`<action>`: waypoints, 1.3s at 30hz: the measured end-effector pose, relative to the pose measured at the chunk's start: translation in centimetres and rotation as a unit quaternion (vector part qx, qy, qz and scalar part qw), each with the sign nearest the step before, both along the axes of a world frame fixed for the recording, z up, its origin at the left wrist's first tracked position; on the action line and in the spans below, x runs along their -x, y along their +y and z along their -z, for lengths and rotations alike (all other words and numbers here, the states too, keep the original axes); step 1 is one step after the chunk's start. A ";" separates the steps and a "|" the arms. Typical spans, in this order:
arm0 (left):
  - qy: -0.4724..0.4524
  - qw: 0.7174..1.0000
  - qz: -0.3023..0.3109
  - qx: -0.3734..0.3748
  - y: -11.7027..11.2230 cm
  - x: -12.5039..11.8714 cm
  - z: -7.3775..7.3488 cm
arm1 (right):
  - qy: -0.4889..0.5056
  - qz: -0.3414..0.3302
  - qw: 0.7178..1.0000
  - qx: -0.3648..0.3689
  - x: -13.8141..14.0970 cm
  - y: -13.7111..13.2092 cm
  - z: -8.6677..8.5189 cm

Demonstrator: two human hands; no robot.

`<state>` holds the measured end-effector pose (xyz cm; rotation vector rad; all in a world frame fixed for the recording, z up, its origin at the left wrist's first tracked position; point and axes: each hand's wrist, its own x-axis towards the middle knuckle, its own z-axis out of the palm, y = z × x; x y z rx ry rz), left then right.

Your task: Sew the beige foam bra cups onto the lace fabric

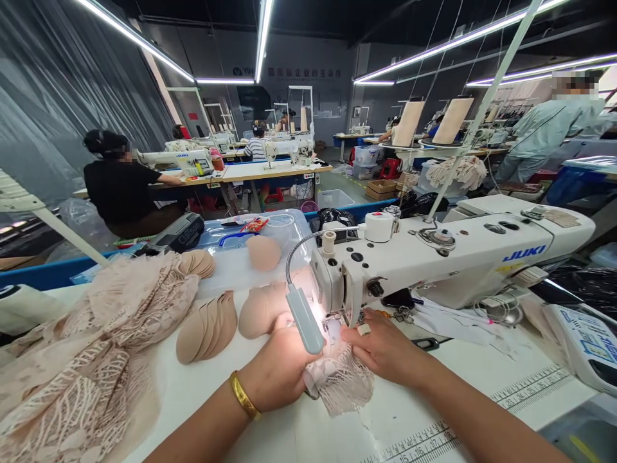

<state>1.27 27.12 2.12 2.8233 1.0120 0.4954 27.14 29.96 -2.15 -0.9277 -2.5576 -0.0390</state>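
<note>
Under the needle of a white sewing machine (pixel 448 251) lies a piece of beige lace fabric (pixel 344 382), its fringe-like lower part hanging toward me over the table. My left hand (pixel 279 366), with a gold bracelet at the wrist, is closed on the fabric's left side; the lamp partly hides its fingers. On the other side, my right hand (pixel 385 347) pinches the fabric's edge close to the needle, a ring on one finger. A lit grey lamp (pixel 306 321) on a bendable neck shines on the spot. Beige bra cups (pixel 207 328) are stacked left of my left hand.
A heap of beige lace (pixel 91 347) covers the table's left side. Behind the cups stands a clear plastic bin (pixel 226 257) with another cup on it. Right of the machine head are white cloth (pixel 453 321) and a control box (pixel 585 347). Co-workers sit at machines farther off.
</note>
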 end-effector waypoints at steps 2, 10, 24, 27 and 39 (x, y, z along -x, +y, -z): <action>-0.018 1.000 0.003 0.005 0.2 -0.1 -0.2 | 0.023 0.000 1.000 -0.003 -0.1 0.2 0.3; -0.049 0.999 -0.015 0.016 1.0 0.0 -0.3 | 0.111 0.016 0.994 0.007 -0.3 0.6 0.3; -0.032 0.999 0.006 0.017 0.6 0.2 -0.4 | 0.122 -0.001 0.993 -0.001 -0.2 -0.1 -0.4; 0.006 1.000 -0.025 0.010 0.1 0.5 -0.6 | 0.098 -0.076 0.992 -0.013 0.3 -1.0 -0.9; 0.119 0.975 -0.158 0.106 -2.2 -1.4 -1.7 | -0.045 -0.010 0.999 -0.026 1.3 -0.3 0.7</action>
